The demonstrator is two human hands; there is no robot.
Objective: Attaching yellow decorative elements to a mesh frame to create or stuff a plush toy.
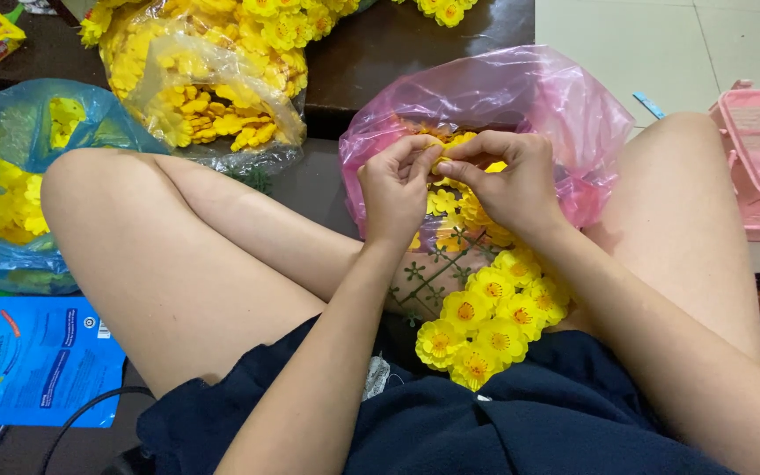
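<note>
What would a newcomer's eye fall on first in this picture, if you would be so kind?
Probably the two hands, left hand and right hand, meeting at the centre to pinch a small yellow flower piece above the open pink plastic bag. Just below them, a sprig of bright yellow artificial flowers lies on the person's lap. More yellow blossoms fill a clear bag at the top left and a blue bag at the left edge.

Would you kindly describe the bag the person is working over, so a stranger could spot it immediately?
Start at the person's two hands, left hand and right hand, pinching a yellow flower. Directly behind them sits a pink plastic bag. Its neighbours are blue or clear; only this one is pink.
</note>
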